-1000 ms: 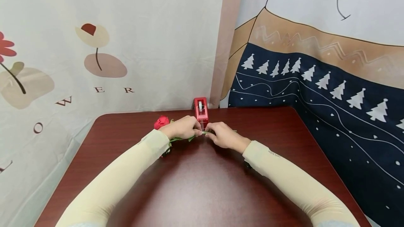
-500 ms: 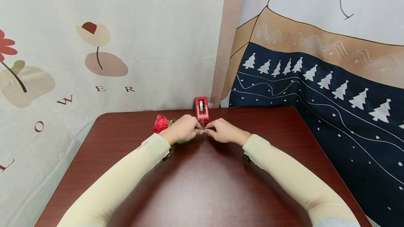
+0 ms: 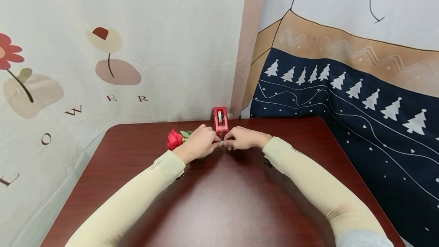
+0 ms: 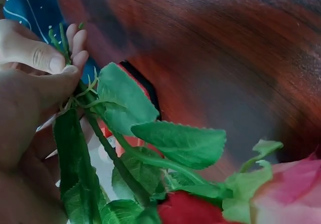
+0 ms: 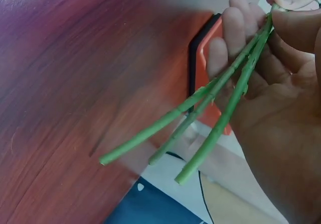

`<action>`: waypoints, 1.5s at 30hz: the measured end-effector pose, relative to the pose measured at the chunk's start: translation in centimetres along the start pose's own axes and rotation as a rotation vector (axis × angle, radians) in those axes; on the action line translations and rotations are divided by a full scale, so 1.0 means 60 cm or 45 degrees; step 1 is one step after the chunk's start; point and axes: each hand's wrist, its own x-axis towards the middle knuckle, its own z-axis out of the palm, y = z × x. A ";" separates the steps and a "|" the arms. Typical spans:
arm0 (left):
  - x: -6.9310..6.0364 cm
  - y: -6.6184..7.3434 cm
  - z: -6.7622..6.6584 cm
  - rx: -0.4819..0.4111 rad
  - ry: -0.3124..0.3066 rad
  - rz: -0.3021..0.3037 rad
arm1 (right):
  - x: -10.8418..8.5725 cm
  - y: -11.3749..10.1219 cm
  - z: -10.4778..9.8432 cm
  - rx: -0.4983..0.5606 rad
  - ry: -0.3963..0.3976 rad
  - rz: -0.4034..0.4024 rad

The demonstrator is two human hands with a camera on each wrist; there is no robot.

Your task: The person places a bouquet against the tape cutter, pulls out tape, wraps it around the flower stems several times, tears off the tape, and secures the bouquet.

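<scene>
My left hand [image 3: 202,142] pinches a bunch of rose stems [image 4: 113,156] between thumb and fingers. A red rose [image 3: 174,139] shows beyond its wrist in the head view; a pink rose [image 4: 288,194] and green leaves [image 4: 180,143] fill the left wrist view's lower part. Right beside it, my right hand [image 3: 245,138] pinches the stems at the same spot, its thumb and fingertips nearly meeting the left's. Bare stem ends [image 5: 213,128] fan out past the right palm. Just behind both hands stands a red tape dispenser [image 3: 220,120]. Any tape at the fingertips is too small to tell.
The dark reddish-brown table [image 3: 219,197] reaches a pale printed curtain [image 3: 178,48] at the back. A navy cloth with white trees [image 3: 343,125] hangs along the right edge. Both forearms wear cream sleeves [image 3: 133,197].
The hands have drawn slightly closer together at the stems. My right hand is a little higher and more level, and the stem ends beside it no longer show in the head view.
</scene>
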 end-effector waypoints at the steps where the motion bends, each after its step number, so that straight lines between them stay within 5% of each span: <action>1: 0.000 0.001 0.001 0.017 0.006 0.004 | 0.000 0.001 0.001 -0.015 0.009 -0.020; 10: 0.002 0.003 0.007 0.032 0.012 -0.040 | -0.004 0.006 0.019 -0.188 0.197 -0.210; 21: 0.004 0.004 -0.001 -0.091 -0.138 -0.135 | -0.012 0.007 0.037 -0.266 0.321 -0.246; 25: 0.005 0.005 -0.002 0.008 -0.134 -0.061 | -0.011 0.008 0.038 -0.265 0.330 -0.235; 37: 0.001 0.002 0.007 0.291 0.060 0.162 | 0.009 0.007 0.017 -0.040 0.208 -0.001; 45: 0.001 -0.003 0.016 0.389 0.198 0.269 | 0.017 0.013 0.002 0.266 -0.018 0.142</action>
